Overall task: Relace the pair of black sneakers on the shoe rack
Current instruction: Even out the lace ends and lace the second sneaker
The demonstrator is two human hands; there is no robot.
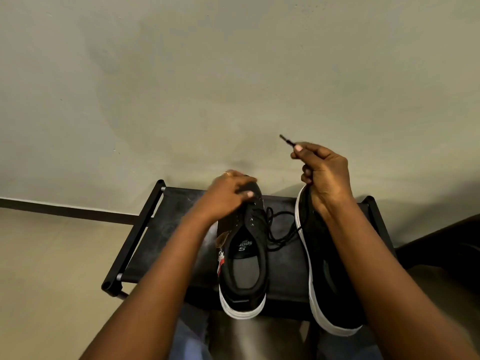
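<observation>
The right hand [322, 172] pinches the lace [287, 140] tip, the left hand [228, 196] grips the middle sneaker [244, 268] — a hard pull could knot the slack.

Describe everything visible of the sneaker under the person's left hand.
The sneaker is a black low-top with a thick white sole, a grey insole bearing a white logo, and a coloured graphic on its left side. The eyelets that show appear empty. It stands upright on the shoe rack, heel toward the camera. The left hand grips its toe end. A loose black lace lies right beside it.
</observation>
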